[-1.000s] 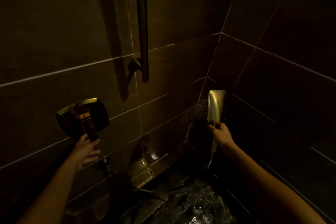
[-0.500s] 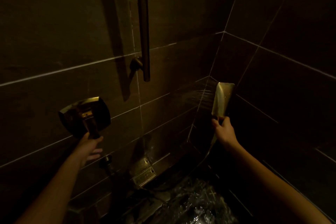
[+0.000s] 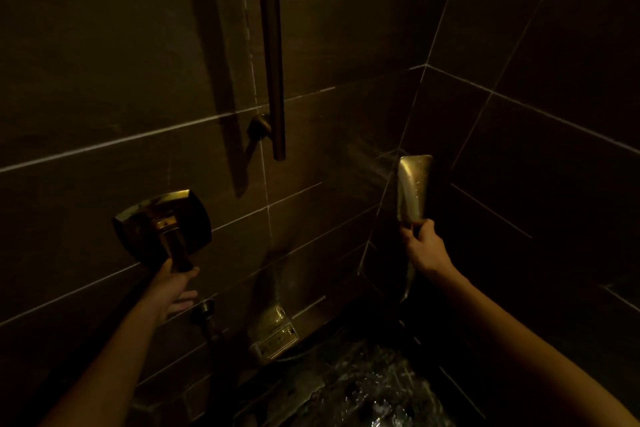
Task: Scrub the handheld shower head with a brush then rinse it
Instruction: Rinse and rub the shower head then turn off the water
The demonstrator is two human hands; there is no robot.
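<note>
Shower head (image 3: 412, 188): upright near the tiled corner, faint spray going left.
Right hand (image 3: 425, 249): clamped round its handle, just below the head.
Left hand (image 3: 173, 288): fingers on the wall valve (image 3: 162, 226) lever; grip unclear.
Hard to see: dim light; hose mostly hidden.

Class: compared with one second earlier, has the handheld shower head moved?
Yes. The shower head has shifted right, from left of the wall corner's grout line to across it.
</note>
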